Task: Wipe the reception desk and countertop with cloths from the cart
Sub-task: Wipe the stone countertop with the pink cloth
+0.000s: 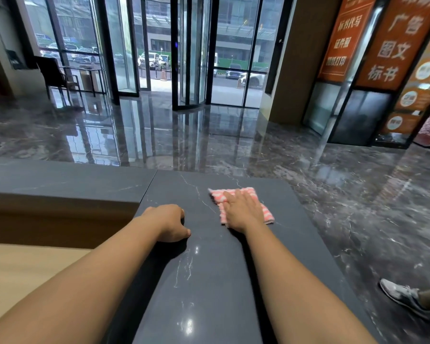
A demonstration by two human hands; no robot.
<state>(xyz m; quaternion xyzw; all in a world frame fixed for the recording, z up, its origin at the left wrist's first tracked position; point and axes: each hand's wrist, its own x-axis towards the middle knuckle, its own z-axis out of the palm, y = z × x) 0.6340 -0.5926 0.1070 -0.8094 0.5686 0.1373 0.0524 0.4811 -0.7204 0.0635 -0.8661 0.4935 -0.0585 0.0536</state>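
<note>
Our right hand lies flat, fingers straight, pressing a folded pink-and-white checked cloth onto the far end of the countertop, a glossy dark-grey slab with thin white veins; our left hand rests beside it at the slab's left edge, fingers curled and holding nothing; polished marble floor gleams beyond.

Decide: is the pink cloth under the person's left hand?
No, the pink cloth lies flat under the right hand; the left hand rests on the bare countertop.
</note>
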